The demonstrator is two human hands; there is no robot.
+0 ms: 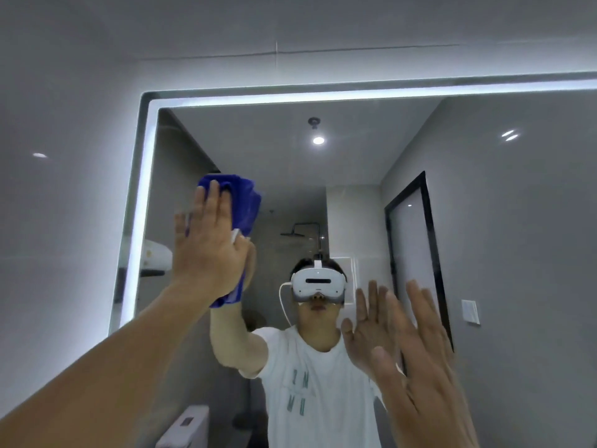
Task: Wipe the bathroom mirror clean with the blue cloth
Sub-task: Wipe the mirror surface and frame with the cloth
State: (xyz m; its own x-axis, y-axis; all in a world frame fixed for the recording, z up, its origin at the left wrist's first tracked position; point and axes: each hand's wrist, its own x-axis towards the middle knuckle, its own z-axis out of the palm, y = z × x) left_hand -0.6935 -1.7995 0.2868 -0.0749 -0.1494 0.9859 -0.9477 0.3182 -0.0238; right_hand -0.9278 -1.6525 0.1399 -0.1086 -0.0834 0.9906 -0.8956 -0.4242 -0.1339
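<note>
- The left hand [206,247], left of centre in the frame, lies flat with straight fingers and presses the blue cloth [247,202] against the mirror [355,150], not far from its lit left edge
- The cloth is bunched between palm and glass, and folds stick out above the fingertips and below the wrist
- The right hand [420,379], lower right of the frame, is spread wide and holds nothing; whether it touches the glass cannot be told
- The cloth looks soft, light and limp, so it probably slides best under a broad flat palm rather than a pinch
- The glass is likely hard, slick and breakable, so even, moderate pressure suits it
- The loose folds may slip out from under the hand on long strokes
</note>
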